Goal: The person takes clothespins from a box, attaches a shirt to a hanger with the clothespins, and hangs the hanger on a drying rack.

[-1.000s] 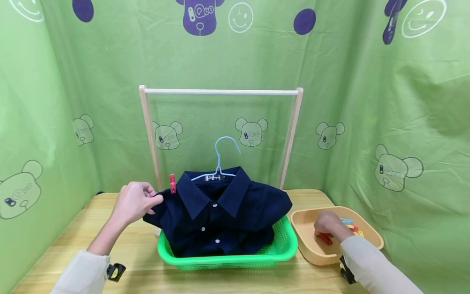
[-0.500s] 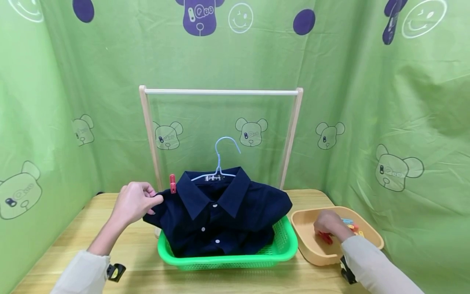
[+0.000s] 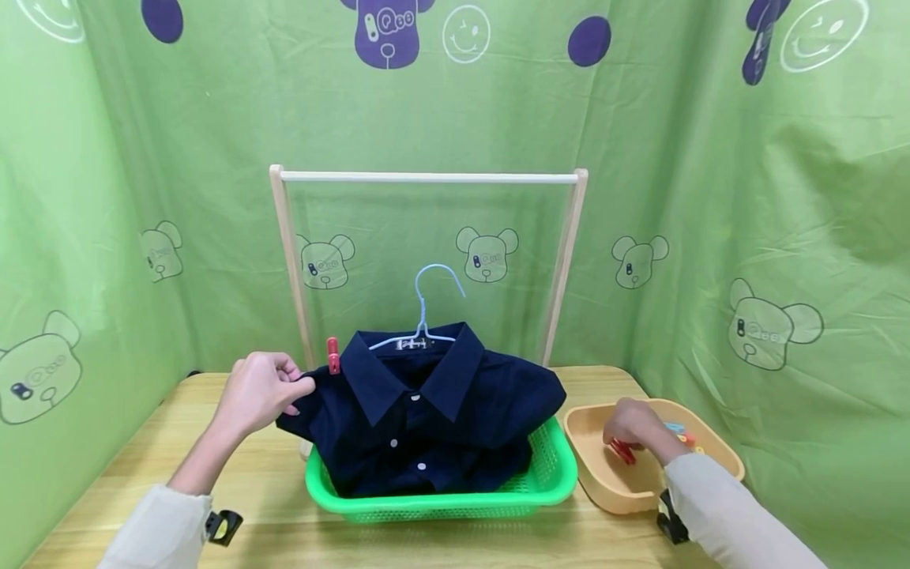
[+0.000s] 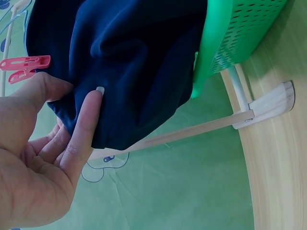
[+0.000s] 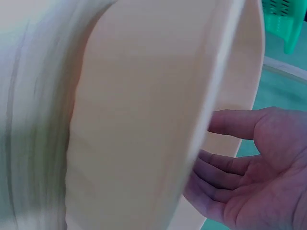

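Note:
A navy collared shirt (image 3: 490,411) with white buttons sits bunched in a green basket (image 3: 455,501), a light blue wire hanger (image 3: 423,312) in its collar. My left hand (image 3: 257,393) pinches the shirt at the shoulder on the left, thumb and finger on the cloth (image 4: 129,81). Beside that grip, a red clothespin (image 3: 333,356) is clipped to the same shoulder. Over the orange tray (image 3: 613,496), my right hand (image 3: 635,424) holds another red clothespin (image 3: 622,452) by its fingertips. In the right wrist view the tray wall (image 5: 139,115) hides those fingertips.
Behind the basket stands a drying rack with a white bar (image 3: 426,178) and wooden posts. Several blue, red and yellow clothespins (image 3: 675,427) lie in the tray's right part. A green patterned curtain (image 3: 711,197) surrounds the wooden table (image 3: 263,506).
My right hand has lifted slightly and shifted a little left, and the red clothespin has moved along with it. The left hand keeps its pinch on the shirt.

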Demonstrator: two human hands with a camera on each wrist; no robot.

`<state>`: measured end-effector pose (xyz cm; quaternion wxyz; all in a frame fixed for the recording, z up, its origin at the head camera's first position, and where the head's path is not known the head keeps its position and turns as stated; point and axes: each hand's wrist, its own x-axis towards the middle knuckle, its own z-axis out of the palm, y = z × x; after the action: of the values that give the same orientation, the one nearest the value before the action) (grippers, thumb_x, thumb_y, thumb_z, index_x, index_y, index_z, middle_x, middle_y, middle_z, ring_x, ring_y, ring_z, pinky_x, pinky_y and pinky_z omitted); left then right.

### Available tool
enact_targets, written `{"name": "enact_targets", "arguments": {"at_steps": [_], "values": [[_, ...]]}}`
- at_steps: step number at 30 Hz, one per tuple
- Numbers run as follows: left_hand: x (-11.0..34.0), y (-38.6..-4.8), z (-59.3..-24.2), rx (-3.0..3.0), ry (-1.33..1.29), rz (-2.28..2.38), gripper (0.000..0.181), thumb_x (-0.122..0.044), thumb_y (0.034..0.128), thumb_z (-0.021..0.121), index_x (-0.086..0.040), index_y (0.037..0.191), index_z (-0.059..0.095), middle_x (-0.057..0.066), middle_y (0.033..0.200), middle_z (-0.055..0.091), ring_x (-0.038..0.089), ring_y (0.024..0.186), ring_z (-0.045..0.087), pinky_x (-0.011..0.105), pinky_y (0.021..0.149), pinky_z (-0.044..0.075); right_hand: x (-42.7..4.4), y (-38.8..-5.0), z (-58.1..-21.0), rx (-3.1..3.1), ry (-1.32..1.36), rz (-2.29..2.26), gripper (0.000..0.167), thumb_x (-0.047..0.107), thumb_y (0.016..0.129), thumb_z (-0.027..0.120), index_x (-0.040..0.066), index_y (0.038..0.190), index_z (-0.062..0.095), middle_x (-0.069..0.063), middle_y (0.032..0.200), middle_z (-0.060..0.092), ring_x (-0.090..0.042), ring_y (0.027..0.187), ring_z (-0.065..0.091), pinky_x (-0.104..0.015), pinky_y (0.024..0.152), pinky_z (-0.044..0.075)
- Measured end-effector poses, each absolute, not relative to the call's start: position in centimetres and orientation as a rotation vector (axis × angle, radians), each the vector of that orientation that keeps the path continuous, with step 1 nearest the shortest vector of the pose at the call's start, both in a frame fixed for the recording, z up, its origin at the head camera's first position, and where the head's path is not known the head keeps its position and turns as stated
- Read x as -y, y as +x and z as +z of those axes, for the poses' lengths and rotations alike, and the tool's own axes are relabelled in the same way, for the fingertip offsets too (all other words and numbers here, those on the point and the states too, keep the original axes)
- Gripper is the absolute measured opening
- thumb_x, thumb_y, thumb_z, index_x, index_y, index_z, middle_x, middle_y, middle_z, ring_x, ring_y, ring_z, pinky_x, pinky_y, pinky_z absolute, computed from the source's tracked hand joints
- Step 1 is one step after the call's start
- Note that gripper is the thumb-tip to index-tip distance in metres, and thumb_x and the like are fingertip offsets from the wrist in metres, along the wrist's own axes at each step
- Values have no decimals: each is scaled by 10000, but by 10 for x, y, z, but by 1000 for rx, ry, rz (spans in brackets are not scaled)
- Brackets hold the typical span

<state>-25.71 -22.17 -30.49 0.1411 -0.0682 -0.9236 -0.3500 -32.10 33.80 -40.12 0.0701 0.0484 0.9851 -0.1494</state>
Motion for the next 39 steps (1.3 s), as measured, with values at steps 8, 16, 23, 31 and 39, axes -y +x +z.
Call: {"name": "enact_targets", "arguments": {"at_steps": [8, 16, 23, 31, 39], "values": [[222, -257, -306, 2666, -202, -1012, 131, -188, 830, 668, -71, 786, 628, 14, 543, 621, 113, 531, 713, 293, 483, 497, -336, -322, -395, -2970, 123, -428, 155, 110, 662, 690, 72, 554, 586, 25, 468, 489, -107, 434, 501, -199, 444, 402], [222, -257, -306, 2665, -199, -1007, 140, -197, 828, 672, -68, 793, 634, 9, 552, 641, 120, 535, 715, 294, 475, 483, -333, -322, -389, -2971, 99, -484, 188, 112, 657, 699, 96, 542, 550, 65, 440, 429, -70, 411, 426, -182, 426, 378], [222, -256, -305, 2665, -204, -988, 142, -201, 829, 670, -71, 786, 633, 1, 542, 637, 115, 535, 716, 293, 472, 471, -331, -320, -384, -2952, 92, -475, 201, 125, 677, 692, 106, 533, 553, 73, 439, 410, -61, 413, 404, -178, 429, 355], [221, -257, -304, 2660, -207, -970, 138, -198, 827, 666, -73, 778, 633, -10, 527, 629, 108, 533, 716, 294, 479, 471, -330, -320, -377, -2974, 60, -469, 231, 144, 691, 691, 138, 537, 519, 50, 499, 436, -71, 451, 432, -188, 447, 359], [222, -258, -304, 2660, -209, -977, 138, -195, 832, 663, -69, 786, 633, -3, 536, 631, 111, 531, 715, 295, 476, 476, -328, -319, -367, -2997, 30, -390, 199, 164, 689, 694, 125, 553, 554, 24, 543, 487, -93, 480, 464, -199, 469, 376]]}}
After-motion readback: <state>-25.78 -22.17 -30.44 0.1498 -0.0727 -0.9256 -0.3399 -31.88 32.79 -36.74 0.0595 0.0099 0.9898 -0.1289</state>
